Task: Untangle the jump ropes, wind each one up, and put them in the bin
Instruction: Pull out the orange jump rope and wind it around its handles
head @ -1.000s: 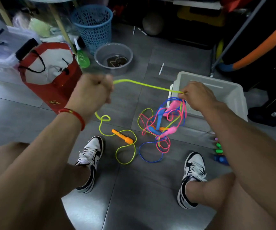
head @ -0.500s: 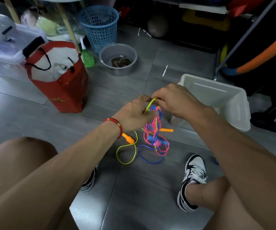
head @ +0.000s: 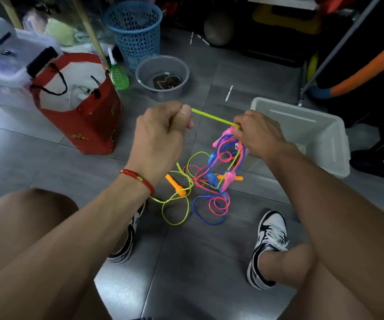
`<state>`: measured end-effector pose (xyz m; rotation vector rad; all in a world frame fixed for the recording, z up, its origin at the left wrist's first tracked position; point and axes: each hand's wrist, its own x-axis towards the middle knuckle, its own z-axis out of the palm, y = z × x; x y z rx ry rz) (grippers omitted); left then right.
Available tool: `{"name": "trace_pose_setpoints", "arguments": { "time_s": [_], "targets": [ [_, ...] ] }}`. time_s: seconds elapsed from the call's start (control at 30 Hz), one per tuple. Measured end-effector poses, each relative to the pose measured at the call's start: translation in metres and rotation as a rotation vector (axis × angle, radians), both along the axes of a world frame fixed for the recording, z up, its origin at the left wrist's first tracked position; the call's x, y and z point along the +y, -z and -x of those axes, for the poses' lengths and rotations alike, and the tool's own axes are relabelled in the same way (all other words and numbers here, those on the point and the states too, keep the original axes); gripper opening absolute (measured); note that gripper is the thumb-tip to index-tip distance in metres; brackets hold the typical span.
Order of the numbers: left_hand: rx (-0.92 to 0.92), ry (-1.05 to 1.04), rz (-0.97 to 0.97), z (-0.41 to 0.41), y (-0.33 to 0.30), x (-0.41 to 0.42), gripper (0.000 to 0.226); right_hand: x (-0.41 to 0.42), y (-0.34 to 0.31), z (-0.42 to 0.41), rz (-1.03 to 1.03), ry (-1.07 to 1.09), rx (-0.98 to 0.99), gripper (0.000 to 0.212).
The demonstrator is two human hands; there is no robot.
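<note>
A yellow-green jump rope (head: pixel 211 117) stretches taut between my two hands. My left hand (head: pixel 161 135) grips it in a fist at centre. My right hand (head: pixel 259 135) pinches it where it enters a hanging tangle of pink rope (head: pixel 218 158) and blue rope (head: pixel 207 214), lifted partly off the floor. Pink handles (head: pixel 227 181) and a blue handle (head: pixel 210 177) dangle in the tangle. Orange handles (head: pixel 175 184) of the yellow-green rope lie on the floor below, with loose loops around them. The white bin (head: pixel 325 144) stands on the floor right behind my right hand.
A red paper bag (head: pixel 87 125) stands to the left. Behind are a grey bowl (head: pixel 162 75), a blue mesh basket (head: pixel 133 28) and a green bottle (head: pixel 118 76). My two shoes (head: pixel 270 232) flank the ropes on the grey tiled floor.
My hands were together at the tangle half a second ago. The left hand has now drawn away to the left, pulling a length of yellow-green rope out taut.
</note>
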<state>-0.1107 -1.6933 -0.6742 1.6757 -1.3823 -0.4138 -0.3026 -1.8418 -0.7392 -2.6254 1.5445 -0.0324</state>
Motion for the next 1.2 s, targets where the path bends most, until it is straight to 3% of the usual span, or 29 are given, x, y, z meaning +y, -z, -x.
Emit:
{"name": "trace_pose_setpoints", "arguments": {
  "time_s": [0.1,0.23,0.3,0.4,0.5,0.6,0.77,0.87,0.93,1.0,1.1,1.2],
  "targets": [
    [0.008,-0.082,-0.028,-0.013,-0.002,0.001,0.034,-0.01,-0.01,0.0,0.092,0.088,0.017,0.025],
    [-0.134,-0.196,-0.542,-0.042,0.015,-0.002,0.058,-0.026,-0.035,-0.002,0.101,0.144,-0.091,0.03],
    [-0.229,-0.103,-0.746,-0.04,0.026,-0.002,0.044,-0.027,-0.046,0.0,0.066,0.121,-0.108,0.037],
    [-0.09,0.063,-0.844,-0.022,0.036,-0.01,0.062,-0.018,-0.056,-0.002,0.058,-0.001,-0.067,0.041],
    [0.146,0.039,-0.779,-0.004,0.043,-0.027,0.066,-0.009,-0.06,-0.01,0.074,-0.135,-0.018,0.037],
    [0.387,-0.047,-0.673,0.007,0.045,-0.039,0.088,-0.001,-0.059,-0.016,0.054,-0.25,0.011,0.038],
    [0.019,0.055,-0.518,0.01,0.045,-0.041,0.106,0.004,-0.063,-0.015,-0.026,-0.343,0.047,0.035],
    [-0.299,0.265,-0.244,0.011,0.049,-0.044,0.076,0.009,-0.061,-0.018,-0.058,-0.393,0.086,0.035],
    [-0.46,0.31,-0.323,0.007,0.05,-0.046,0.049,0.009,-0.057,-0.018,-0.036,-0.412,0.088,0.037],
    [-0.382,0.308,-0.374,0.008,0.046,-0.043,0.045,0.008,-0.052,-0.016,-0.026,-0.41,0.063,0.036],
    [-0.28,0.272,-0.203,0.01,0.031,-0.038,0.036,0.007,-0.043,-0.013,-0.05,-0.353,-0.035,0.027],
    [-0.042,0.214,-0.053,0.001,0.014,-0.031,0.028,-0.003,-0.032,-0.004,-0.032,-0.261,-0.104,0.02]
  ]
}}
